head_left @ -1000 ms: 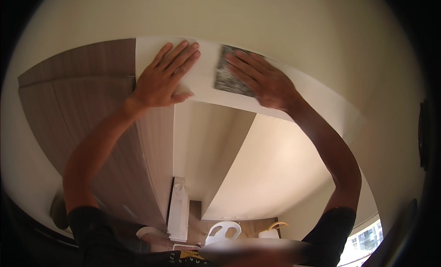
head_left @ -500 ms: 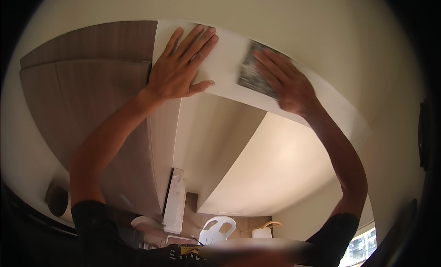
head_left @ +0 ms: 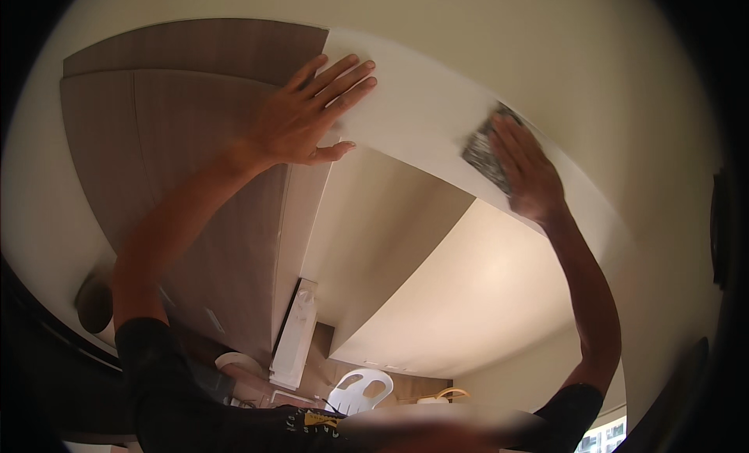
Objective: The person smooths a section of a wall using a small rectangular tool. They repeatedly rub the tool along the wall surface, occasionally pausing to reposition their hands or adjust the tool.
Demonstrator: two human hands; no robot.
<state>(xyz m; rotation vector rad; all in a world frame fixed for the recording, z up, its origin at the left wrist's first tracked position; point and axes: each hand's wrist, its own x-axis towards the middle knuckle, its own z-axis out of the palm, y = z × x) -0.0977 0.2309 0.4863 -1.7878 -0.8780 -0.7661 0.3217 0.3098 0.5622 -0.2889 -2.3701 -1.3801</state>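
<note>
Both my arms reach up to a long white panel (head_left: pixel 417 94) that curves across the upper part of the view. My right hand (head_left: pixel 532 168) lies flat, fingers together, over a dark grey mottled cloth (head_left: pixel 480 157), holding it against the panel. Part of the cloth is hidden beneath the fingers, and a slight blur covers it. Farther left, my left hand (head_left: pixel 304 118) has its fingers spread, with nothing in it. It rests where the panel's left end meets a brown wood-grain cabinet (head_left: pixel 183 149).
Below the panel is a beige recess (head_left: pixel 390 211) with a sharp edge beside a brighter surface (head_left: pixel 468 289). Lower down are a long white unit (head_left: pixel 295 344), a white chair (head_left: pixel 360 391) and a yellowish curved chair back (head_left: pixel 452 393). A window (head_left: pixel 607 436) shows at lower right.
My right hand and the cloth have moved right and downward in the view, along the panel. The view has shifted, so the cabinet appears farther right. My left hand stays spread near the panel's left end.
</note>
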